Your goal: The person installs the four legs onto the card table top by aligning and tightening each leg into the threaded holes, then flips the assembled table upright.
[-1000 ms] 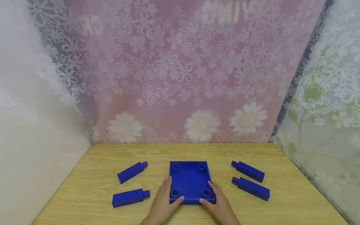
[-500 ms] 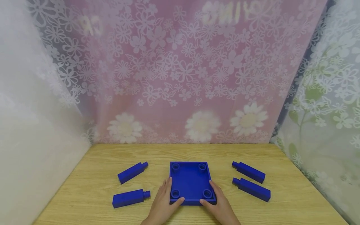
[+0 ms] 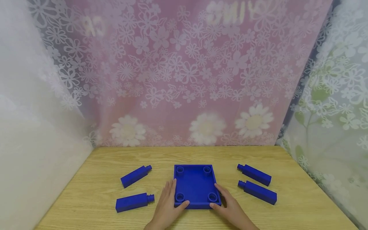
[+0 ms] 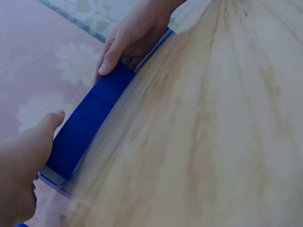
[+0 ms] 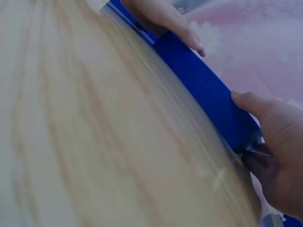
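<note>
A blue square board [image 3: 193, 184] with a raised rim and a round socket in each corner lies on the wooden table in the head view. My left hand [image 3: 166, 202] holds its near left corner, fingers along the left side and thumb on the front rim. At the near right corner, my right hand [image 3: 230, 204] grips the board with its thumb at the front and fingers along the right side. Both wrist views show the board's front wall between the thumbs. Blue square legs with grooved round pegs lie either side: a far left leg [image 3: 135, 176] and a near left leg [image 3: 134, 202].
On the right lie a far right leg [image 3: 255, 174] and a near right leg [image 3: 258, 191], pegs pointing toward the board. The wooden table [image 3: 86, 191] ends at a pink flowered curtain [image 3: 184, 80] behind, with pale sheets on both sides.
My right hand has shifted a little to the right, its thumb sliding along the front rim toward the corner. The left hand, the board and the legs stay in place.
</note>
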Available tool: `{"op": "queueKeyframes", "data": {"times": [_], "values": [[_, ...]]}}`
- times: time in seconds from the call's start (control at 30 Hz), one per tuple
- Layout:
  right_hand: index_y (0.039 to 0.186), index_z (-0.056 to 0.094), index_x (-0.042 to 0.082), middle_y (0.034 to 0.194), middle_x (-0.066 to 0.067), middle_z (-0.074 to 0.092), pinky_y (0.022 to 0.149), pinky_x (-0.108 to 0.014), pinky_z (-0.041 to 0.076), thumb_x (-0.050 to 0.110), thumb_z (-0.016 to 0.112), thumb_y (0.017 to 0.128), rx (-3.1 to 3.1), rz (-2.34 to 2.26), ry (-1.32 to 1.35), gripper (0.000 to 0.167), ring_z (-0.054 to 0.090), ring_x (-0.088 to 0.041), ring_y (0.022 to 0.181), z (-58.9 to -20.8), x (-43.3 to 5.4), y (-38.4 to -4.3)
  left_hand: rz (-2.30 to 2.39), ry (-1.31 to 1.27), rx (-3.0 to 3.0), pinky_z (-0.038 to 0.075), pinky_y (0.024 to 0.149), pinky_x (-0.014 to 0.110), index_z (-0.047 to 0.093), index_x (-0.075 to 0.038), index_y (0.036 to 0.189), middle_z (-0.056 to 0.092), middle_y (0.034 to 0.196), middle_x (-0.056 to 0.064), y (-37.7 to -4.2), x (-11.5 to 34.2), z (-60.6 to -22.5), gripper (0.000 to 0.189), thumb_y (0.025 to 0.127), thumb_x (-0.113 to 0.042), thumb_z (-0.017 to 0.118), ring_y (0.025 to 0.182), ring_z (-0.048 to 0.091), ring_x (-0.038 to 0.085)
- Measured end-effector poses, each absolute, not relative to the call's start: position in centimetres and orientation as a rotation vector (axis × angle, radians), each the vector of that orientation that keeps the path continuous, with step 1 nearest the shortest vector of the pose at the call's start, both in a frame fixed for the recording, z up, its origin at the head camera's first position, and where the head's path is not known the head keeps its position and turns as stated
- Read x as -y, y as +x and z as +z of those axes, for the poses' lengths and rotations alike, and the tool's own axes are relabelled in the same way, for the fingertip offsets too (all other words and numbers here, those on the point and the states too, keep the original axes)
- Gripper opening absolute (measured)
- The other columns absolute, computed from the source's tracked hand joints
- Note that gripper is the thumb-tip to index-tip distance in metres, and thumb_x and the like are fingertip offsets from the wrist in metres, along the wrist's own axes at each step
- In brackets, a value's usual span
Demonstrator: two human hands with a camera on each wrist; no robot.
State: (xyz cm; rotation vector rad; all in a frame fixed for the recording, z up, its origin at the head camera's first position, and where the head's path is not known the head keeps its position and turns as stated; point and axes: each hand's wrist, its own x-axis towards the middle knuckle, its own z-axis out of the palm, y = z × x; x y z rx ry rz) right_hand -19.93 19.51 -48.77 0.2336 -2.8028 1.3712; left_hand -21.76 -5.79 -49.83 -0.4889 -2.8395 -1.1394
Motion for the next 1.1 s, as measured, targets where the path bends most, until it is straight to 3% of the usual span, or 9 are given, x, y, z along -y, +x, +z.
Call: {"op": "queueKeyframes", "data": {"times": [0.2,0.37,0.43,0.6,0.7,0.9,1.1], "values": [[0.141,0.037,0.009,0.140,-0.021,0.033,0.098,-0.050,0.031,0.041,0.070,0.080,2.779,1.429,0.244,0.077,0.031,-0.040,0.127,-48.9,-19.6,-20.1,-1.194,-0.618,2.694,0.024,0.096,0.062,0.026,-0.009,0.145,0.019,0.149,0.014,-22.2,7.7,-47.9,0.084,0.082,-0.050,0.062,0.133,0.017,0.037],[0.140,0.037,0.009,0.139,-0.021,0.035,0.098,-0.052,0.030,0.042,0.069,0.079,2.776,1.402,0.253,0.077,0.031,-0.040,0.126,-49.0,-19.6,-20.2,-1.335,-0.635,2.638,0.028,0.096,0.058,0.038,-0.025,0.141,0.028,0.147,0.000,-23.0,12.0,-45.7,0.071,0.079,-0.037,0.072,0.133,0.023,0.030],[0.140,0.038,0.009,0.139,-0.020,0.035,0.098,-0.052,0.031,0.043,0.069,0.079,2.775,1.391,0.256,0.077,0.032,-0.040,0.126,-49.0,-19.7,-20.2,-1.412,-0.612,2.649,0.028,0.095,0.059,0.042,-0.029,0.137,0.034,0.143,-0.001,-23.3,14.1,-45.2,0.069,0.077,-0.034,0.074,0.132,0.025,0.031],[0.140,0.038,0.009,0.139,-0.020,0.036,0.097,-0.048,0.033,0.039,0.070,0.079,2.755,1.425,0.283,0.075,0.034,-0.039,0.125,-49.2,-20.0,-20.3,-1.555,-0.742,2.736,0.030,0.093,0.060,0.048,-0.012,0.133,0.046,0.133,0.009,-23.6,19.4,-45.4,0.062,0.078,-0.027,0.073,0.125,0.032,0.039],[0.140,0.038,0.009,0.139,-0.020,0.036,0.097,-0.047,0.033,0.038,0.070,0.080,2.747,1.438,0.297,0.074,0.034,-0.038,0.125,-49.3,-20.2,-20.3,-1.589,-0.832,2.788,0.035,0.091,0.054,0.048,-0.005,0.132,0.050,0.126,0.013,-23.7,21.8,-46.0,0.059,0.081,-0.023,0.071,0.117,0.040,0.039],[0.140,0.038,0.009,0.139,-0.019,0.036,0.097,-0.048,0.033,0.038,0.070,0.079,2.743,1.453,0.294,0.075,0.034,-0.038,0.125,-49.4,-20.3,-20.2,-1.598,-0.915,2.790,0.042,0.080,0.033,0.051,-0.003,0.130,0.055,0.116,0.012,-23.4,24.4,-47.1,0.056,0.081,-0.020,0.072,0.100,0.049,0.021],[0.139,0.040,0.012,0.139,-0.016,0.038,0.098,-0.048,0.032,0.039,0.071,0.078,2.735,1.470,0.265,0.073,0.035,-0.036,0.126,-49.2,-20.1,-20.3,-1.716,-0.972,2.698,0.039,0.087,0.022,0.050,-0.002,0.130,0.050,0.126,0.018,-23.4,25.5,-48.4,0.057,0.079,-0.014,0.073,0.109,0.047,0.010]]}}
